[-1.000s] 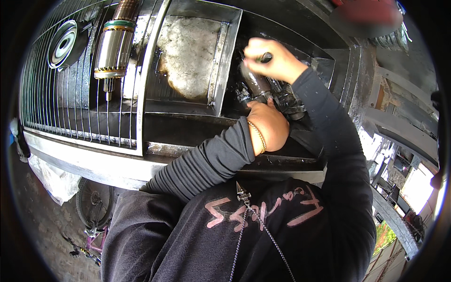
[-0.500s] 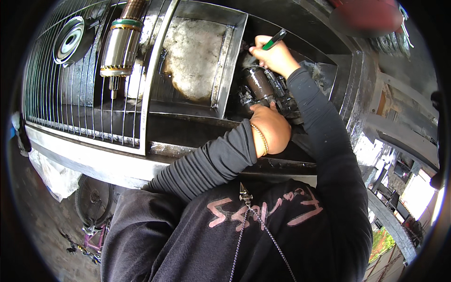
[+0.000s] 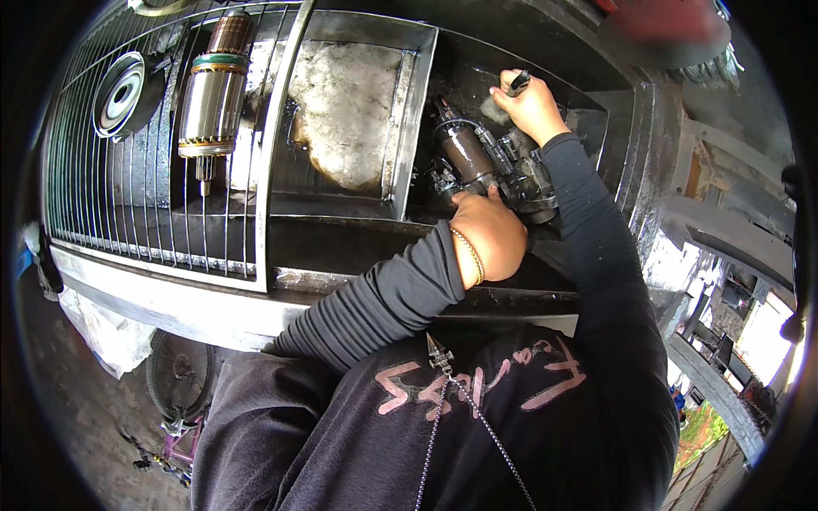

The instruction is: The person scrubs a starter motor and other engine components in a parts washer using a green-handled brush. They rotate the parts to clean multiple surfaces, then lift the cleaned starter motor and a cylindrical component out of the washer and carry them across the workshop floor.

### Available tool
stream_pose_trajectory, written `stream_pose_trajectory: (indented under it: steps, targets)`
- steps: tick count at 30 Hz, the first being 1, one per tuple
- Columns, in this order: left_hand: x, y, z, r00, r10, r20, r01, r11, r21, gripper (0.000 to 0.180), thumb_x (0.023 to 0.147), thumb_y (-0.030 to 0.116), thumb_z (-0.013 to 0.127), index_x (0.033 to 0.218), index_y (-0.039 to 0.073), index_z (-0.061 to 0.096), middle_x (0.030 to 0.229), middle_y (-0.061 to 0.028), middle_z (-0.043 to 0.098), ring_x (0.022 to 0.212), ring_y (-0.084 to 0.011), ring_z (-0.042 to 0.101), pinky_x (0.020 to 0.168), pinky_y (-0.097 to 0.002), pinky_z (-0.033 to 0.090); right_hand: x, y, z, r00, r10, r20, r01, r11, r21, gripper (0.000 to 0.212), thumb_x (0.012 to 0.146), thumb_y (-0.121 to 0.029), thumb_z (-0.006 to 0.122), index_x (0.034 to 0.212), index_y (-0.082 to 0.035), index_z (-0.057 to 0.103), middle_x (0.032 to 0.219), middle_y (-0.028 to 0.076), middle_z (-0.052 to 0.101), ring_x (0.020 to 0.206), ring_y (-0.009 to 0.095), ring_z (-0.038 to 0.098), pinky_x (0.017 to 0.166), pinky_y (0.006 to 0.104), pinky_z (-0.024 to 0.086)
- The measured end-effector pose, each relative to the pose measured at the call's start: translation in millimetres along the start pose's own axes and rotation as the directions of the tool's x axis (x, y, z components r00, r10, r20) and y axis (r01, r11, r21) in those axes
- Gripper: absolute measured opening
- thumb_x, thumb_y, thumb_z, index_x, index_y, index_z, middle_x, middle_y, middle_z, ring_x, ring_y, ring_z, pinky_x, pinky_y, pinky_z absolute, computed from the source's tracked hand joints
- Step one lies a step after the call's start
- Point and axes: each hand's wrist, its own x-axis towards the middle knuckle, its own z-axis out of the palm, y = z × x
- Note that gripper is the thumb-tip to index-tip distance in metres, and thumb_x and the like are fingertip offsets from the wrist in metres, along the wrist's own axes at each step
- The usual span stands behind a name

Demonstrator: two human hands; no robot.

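Note:
A dirty, wet starter motor lies in the right-hand section of a metal wash basin. My left hand grips its near end, fingers curled over the housing. Above its far right side, my right hand is closed around a brush with a dark handle. Pale bristles show blurred below those fingers, apart from the motor body. Most of the handle is hidden in the fist.
On a wire rack at the left lie a copper-and-steel armature and a round metal end cap. The middle section has a stained pale bottom. A bicycle and a plastic bag are at lower left.
My right hand has moved right and slightly nearer with the brush, off the motor's far end. My left hand keeps its grip. The view has shifted slightly.

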Motion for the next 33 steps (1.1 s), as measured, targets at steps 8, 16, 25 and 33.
stream_pose_trajectory:
  steps: [8,16,25,33]
  targets:
    - [1.7,-0.8,-6.2,0.997,0.022,0.078,-0.019,0.999,-0.038,0.043,0.093,0.027,0.048,0.127,0.008,0.064,0.140,-0.0357,0.046,0.112,-0.0371,0.061,0.082,-0.0556,0.049,13.6,-46.5,10.0,0.972,-0.195,-0.131,0.231,0.893,0.386,0.032,0.083,-0.017,0.074,0.072,-0.004,0.047,0.068,0.009,0.044,0.061,0.024,0.044,0.061,0.0368,0.041]
    - [1.4,1.7,-9.4,0.990,-0.013,0.138,0.020,0.998,-0.055,0.046,0.097,0.025,0.045,0.139,0.011,0.057,0.148,-0.0299,0.042,0.137,-0.0423,0.043,0.091,-0.0683,0.043,32.0,-83.3,7.8,0.995,-0.075,0.072,0.045,0.936,0.350,0.014,0.081,-0.021,0.070,0.084,-0.009,0.063,0.066,0.011,0.058,0.070,0.020,0.063,0.069,0.0359,0.049]
    - [2.3,0.3,-7.2,0.992,-0.015,0.129,0.023,0.998,-0.063,0.046,0.094,0.022,0.045,0.136,0.008,0.058,0.147,-0.0364,0.037,0.126,-0.0454,0.054,0.090,-0.0667,0.045,18.5,-36.7,-15.2,0.980,-0.199,0.021,0.182,0.928,0.324,0.030,0.085,-0.020,0.072,0.074,-0.004,0.050,0.065,0.006,0.051,0.063,0.020,0.050,0.064,0.0358,0.044]
    - [0.6,-2.9,-1.2,1.000,-0.011,-0.018,0.010,0.999,-0.036,0.040,0.087,0.023,0.048,0.113,0.006,0.072,0.134,-0.0411,0.047,0.096,-0.0402,0.070,0.077,-0.0495,0.053,-39.9,53.3,-27.4,0.837,0.532,0.128,-0.539,0.761,0.360,0.030,0.080,-0.014,0.080,0.071,-0.005,0.052,0.062,0.002,0.055,0.058,0.012,0.051,0.055,0.0315,0.044]
